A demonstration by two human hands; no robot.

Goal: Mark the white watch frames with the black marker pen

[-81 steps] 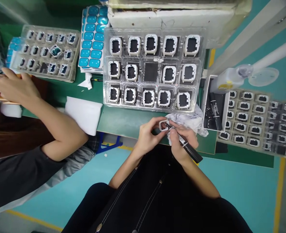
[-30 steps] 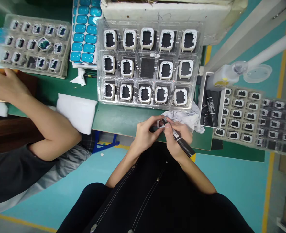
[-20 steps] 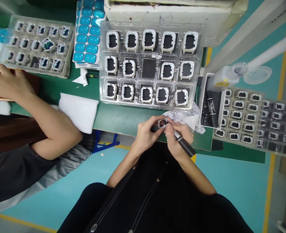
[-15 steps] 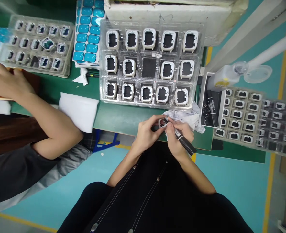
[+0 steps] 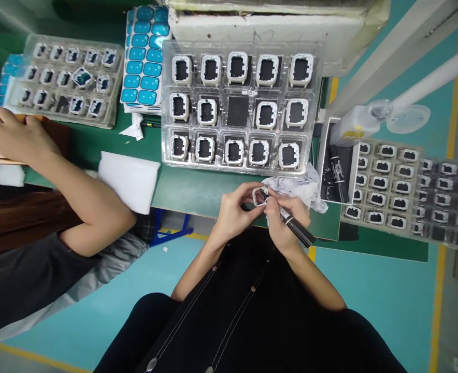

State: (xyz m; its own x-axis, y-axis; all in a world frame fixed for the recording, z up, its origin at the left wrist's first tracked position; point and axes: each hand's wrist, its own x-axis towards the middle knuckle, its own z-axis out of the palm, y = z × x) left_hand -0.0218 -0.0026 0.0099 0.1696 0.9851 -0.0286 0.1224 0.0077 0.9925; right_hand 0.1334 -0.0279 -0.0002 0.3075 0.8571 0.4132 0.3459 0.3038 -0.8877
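Observation:
Between the thumb and fingers of my left hand (image 5: pixel 234 210) is a small white watch case frame (image 5: pixel 256 197), tilted and partly covered by the fingers. My right hand (image 5: pixel 285 223) grips a black marker pen (image 5: pixel 297 230), its tip end pointing into the frame and its back end toward me. Both hands meet just past the table's near edge, over a crumpled white cloth (image 5: pixel 310 189). Beyond them lies a clear plastic tray (image 5: pixel 239 168) holding rows of similar white frames; one slot in its middle row has no frame.
At right, a box (image 5: pixel 356 176) holds more markers, beside a plastic bottle (image 5: pixel 355 124) and further trays of frames (image 5: pixel 398 202). Left are sheets of blue stickers (image 5: pixel 147 67), a white foam sheet (image 5: pixel 130 181) and another tray (image 5: pixel 68 93). A co-worker's arm (image 5: pixel 85 207) reaches in at far left.
The view has shifted slightly. My hands keep nearly the same place and hold, with the frame turned a little so that more of its ring shows.

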